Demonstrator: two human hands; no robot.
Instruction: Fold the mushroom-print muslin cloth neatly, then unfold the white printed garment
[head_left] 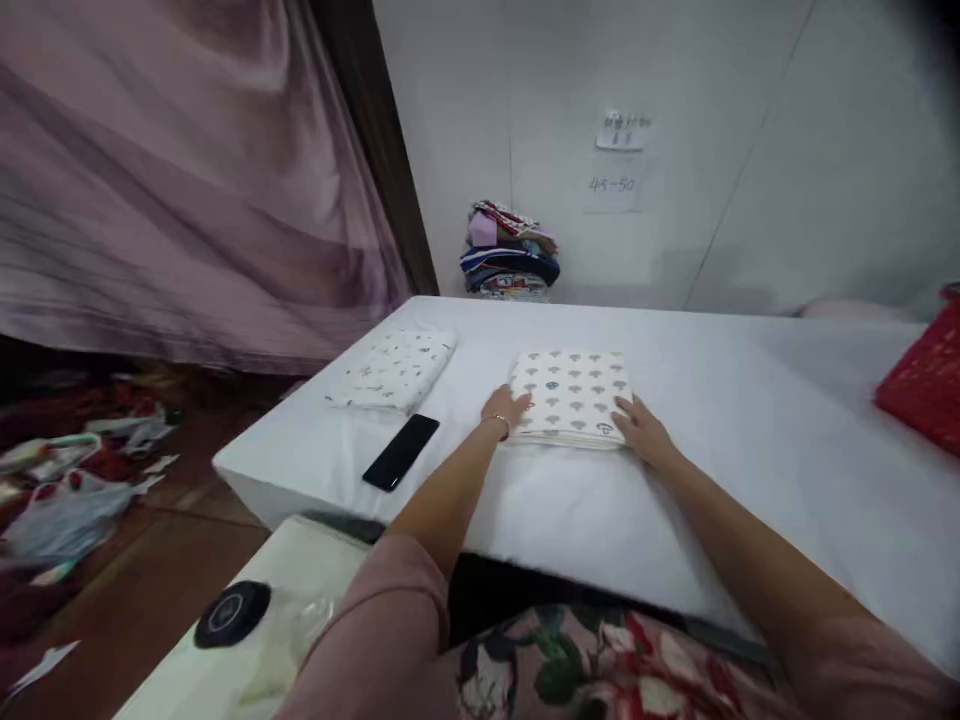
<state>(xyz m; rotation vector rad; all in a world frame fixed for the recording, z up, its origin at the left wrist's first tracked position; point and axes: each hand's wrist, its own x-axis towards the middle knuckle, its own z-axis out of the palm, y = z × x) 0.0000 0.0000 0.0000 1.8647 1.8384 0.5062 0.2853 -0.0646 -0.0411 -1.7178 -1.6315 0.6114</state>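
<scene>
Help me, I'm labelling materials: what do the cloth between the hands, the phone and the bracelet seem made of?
Cloth: probably cotton or a similar fabric, matte; soft folded layers show at its near edge.
Phone: likely glass-fronted, smooth; its black face looks flat and even.
Bracelet: perhaps metal, thin, pale and bright, but too small to be sure.

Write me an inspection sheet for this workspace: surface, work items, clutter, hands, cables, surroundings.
Surface: white-covered table, lightly wrinkled.
Work items: folded white cloth with grey printed motifs, lying flat; second folded white cloth with small dark prints, to its left.
Clutter: black rectangular phone on the table; translucent plastic bag on the reddish-brown floor.
Hands: left hand touches the first cloth's left side, right hand its right side; grip unclear.
Cables: nothing seen.
Surroundings: pale wall with white paper notices; multicoloured fabric stack; draped pink curtain.
</scene>
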